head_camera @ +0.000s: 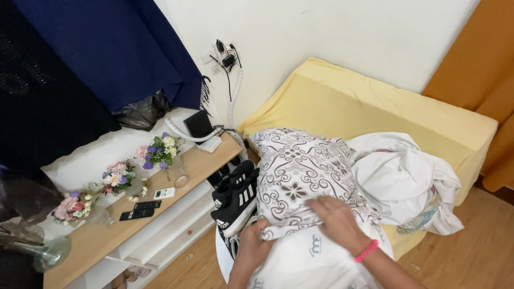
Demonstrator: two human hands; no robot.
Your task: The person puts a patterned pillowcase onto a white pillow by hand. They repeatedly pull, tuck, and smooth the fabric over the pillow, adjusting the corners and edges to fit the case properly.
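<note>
My right hand [338, 220] lies flat, fingers spread, on the patterned pillow [300, 176]; my left hand [256, 241] grips the pillow's lower edge from beneath. The pillow rests partly on a white printed bag [310, 257] under my grip, not yet inside it. Black sneakers [235, 198] sit just left; crumpled white sheets [401, 176] lie right.

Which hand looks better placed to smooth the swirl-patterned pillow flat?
Probably the right hand: it lies palm-down, fingers spread, on top of the white pillow with brown swirl print. The left hand is tucked under the pillow's lower edge beside the black striped sneakers.
</note>
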